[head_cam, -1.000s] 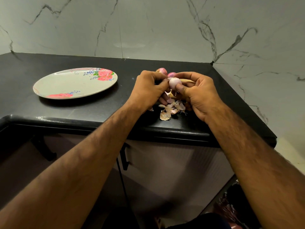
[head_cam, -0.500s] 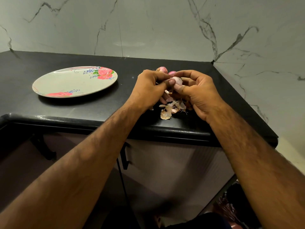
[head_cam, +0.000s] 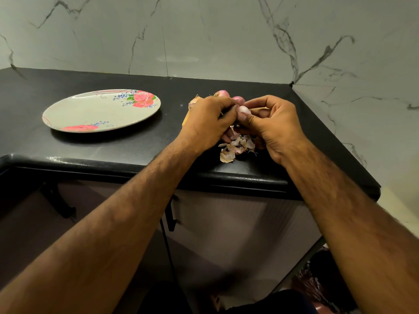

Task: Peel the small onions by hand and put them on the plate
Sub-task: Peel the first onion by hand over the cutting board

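Note:
A small pale onion is pinched between my right hand and the thumb and fingers of my left hand, just above the black counter. Its visible top looks peeled and whitish-pink. Behind my hands lie two unpeeled pink onions, partly hidden. A pile of peeled skins sits on the counter below my hands. The flowered plate stands to the left with nothing on it.
The black counter ends in a rounded front edge near my wrists and meets marble walls at the back and right. A brownish skin piece pokes out beside my left hand. Cabinet doors are below.
Both hands stayed in place over the skins. The fingers shifted on the onion, turning it slightly, and less of it shows between the fingertips now.

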